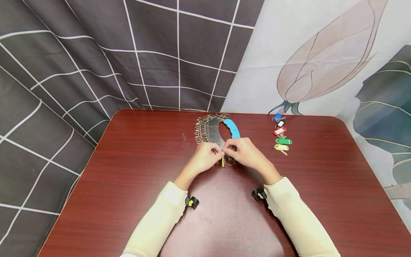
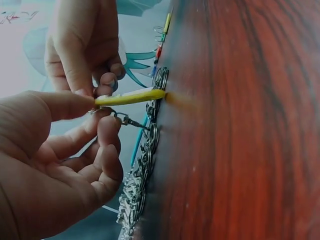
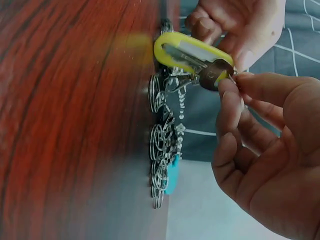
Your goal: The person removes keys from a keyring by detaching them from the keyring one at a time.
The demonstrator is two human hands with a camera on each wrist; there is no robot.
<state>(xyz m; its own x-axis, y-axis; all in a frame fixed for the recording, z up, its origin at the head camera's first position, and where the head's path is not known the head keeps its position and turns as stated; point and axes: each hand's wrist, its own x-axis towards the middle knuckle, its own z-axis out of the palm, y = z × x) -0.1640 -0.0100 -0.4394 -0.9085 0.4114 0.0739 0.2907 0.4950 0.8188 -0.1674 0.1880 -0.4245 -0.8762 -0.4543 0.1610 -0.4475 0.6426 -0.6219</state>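
Note:
My left hand (image 1: 205,157) and right hand (image 1: 245,151) meet at the near end of a curved metal key holder (image 1: 214,131) with a blue handle (image 1: 232,127). Between the fingertips hangs a yellow key tag (image 2: 130,97) with a metal key (image 3: 214,75) against it. My left hand pinches the tag's end between thumb and fingers. Opposite, the right thumb and forefinger pinch the same end, beside the key's head; the fingertips hide the link there. A small clasp (image 2: 127,120) shows just under the tag. Many split rings (image 1: 201,130) hang along the holder's curved edge.
To the right lies a column of tagged keys: a blue tag (image 1: 278,116), a black-and-white one (image 1: 280,124), a red tag (image 1: 279,131), a green tag (image 1: 284,141) and another yellow tag (image 1: 281,147). Curtains (image 1: 160,53) hang behind the reddish-brown table (image 1: 154,142).

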